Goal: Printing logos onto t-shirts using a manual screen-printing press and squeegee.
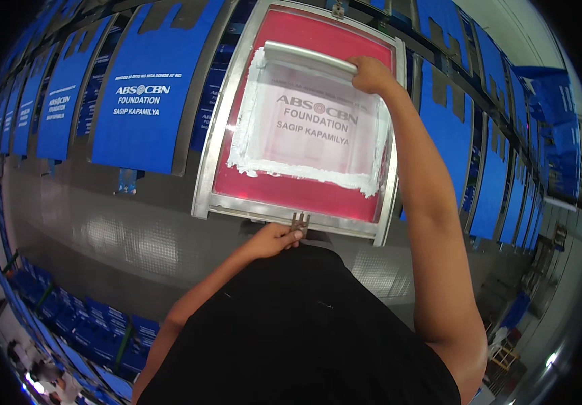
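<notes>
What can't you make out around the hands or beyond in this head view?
In the head view:
Squeegee: working edge hidden under its own bar.
Right hand: most fingertips hidden by the hand itself.
Screen-printing frame: whatever lies beneath is mostly covered by it.
Person at lower left: blurred and too small to tell what they handle.

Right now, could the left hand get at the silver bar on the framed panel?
Probably, with a stretch: the right hand holds only the right end of the silver bar, leaving its left end uncovered. The left hand would have to release the metal clip and reach over the white paste.
</notes>
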Motion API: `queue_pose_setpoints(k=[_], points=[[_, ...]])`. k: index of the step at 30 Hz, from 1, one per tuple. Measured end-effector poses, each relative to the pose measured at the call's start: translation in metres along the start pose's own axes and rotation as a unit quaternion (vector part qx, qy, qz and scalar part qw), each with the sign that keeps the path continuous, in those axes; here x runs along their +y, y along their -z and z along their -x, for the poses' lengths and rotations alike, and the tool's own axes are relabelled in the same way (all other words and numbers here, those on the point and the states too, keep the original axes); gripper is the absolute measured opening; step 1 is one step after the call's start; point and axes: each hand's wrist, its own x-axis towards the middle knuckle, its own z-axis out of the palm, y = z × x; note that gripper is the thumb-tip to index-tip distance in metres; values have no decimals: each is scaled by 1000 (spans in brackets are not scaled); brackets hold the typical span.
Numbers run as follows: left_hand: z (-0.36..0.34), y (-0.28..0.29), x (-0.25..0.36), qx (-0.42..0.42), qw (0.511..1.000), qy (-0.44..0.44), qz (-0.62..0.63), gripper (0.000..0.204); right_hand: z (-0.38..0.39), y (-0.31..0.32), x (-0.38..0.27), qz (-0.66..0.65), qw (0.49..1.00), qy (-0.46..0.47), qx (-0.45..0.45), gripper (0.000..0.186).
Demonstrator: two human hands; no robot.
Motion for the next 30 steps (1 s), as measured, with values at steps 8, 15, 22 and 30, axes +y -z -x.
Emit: queue_pose_setpoints(k=[8, 15, 22, 30], points=[[6, 2, 32, -17, 997, 51, -48, 41, 233, -72, -93, -70, 990, 74, 100, 37], [-12, -2, 3, 79, 976, 144, -140, 44, 239, -73, -75, -65, 992, 60, 93, 38], [6, -8, 20, 159, 955, 169, -187, 47, 233, -57, 15, -172, 982, 37, 75, 36], [-1, 119, 102, 585, 655, -58, -475, 46, 199, -104, 60, -549, 831, -79, 47, 29]])
